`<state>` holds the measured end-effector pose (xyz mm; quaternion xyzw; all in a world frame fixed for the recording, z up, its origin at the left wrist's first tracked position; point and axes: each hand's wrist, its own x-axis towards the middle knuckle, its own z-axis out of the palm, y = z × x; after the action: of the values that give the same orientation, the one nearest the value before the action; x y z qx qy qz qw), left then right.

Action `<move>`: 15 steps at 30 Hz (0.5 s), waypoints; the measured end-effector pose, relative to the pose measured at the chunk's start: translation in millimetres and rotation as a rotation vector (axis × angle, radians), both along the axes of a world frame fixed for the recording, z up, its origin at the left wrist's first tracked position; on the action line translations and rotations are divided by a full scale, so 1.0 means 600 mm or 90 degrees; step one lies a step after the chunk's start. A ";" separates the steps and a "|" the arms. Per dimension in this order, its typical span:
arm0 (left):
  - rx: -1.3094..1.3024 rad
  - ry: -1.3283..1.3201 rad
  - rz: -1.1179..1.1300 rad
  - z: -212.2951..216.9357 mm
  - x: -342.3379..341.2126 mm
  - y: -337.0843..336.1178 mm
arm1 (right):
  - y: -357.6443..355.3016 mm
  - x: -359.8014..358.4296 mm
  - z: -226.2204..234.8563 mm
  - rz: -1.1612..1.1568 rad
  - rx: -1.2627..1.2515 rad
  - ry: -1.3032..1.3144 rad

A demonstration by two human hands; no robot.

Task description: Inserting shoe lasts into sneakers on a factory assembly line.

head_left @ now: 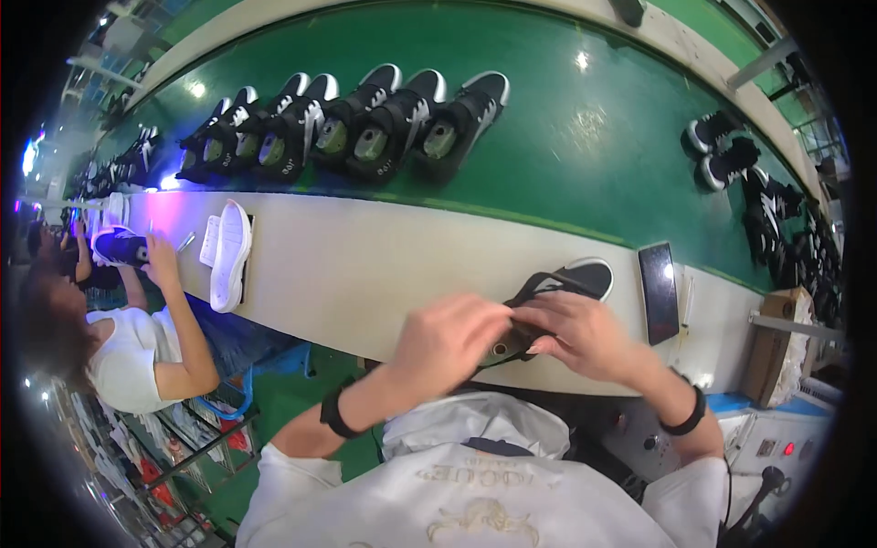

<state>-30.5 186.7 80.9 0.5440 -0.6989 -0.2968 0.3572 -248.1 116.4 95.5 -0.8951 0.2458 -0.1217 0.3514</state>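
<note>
A black sneaker (589, 274) with a white sole edge lies on the pale bench in front of me, its toe pointing away to the right. My right hand (580, 333) is closed over the shoe's opening, fingers and thumb gripping its upper. From the other side my left hand (448, 338) reaches in, its fingertips pinched together near the right fingertips. Motion blurs the left hand, and what it pinches is too small to make out. The two hands cover most of the shoe's middle and heel.
Several black sneakers (379, 137) stand in a row on the green surface behind the bench (338, 256). Pale soles (231, 256) lie to the left, where a co-worker (137, 347) handles a shoe. At right are a dark flat tablet-like object (658, 292) and a cardboard box (776, 347).
</note>
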 end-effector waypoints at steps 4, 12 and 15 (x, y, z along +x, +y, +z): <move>-0.088 -0.005 0.024 0.015 -0.036 0.062 | -0.025 -0.019 0.024 0.054 0.180 0.124; 0.015 -0.101 -0.088 0.024 -0.066 0.128 | -0.022 -0.016 0.009 0.011 0.123 0.065; 0.078 -0.061 -0.082 0.017 -0.075 0.136 | -0.022 -0.018 0.003 -0.003 0.126 0.067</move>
<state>-75.4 268.4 91.3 0.5322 -0.7293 -0.3351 0.2695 -259.1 103.3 97.5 -0.8608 0.2768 -0.0503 0.4241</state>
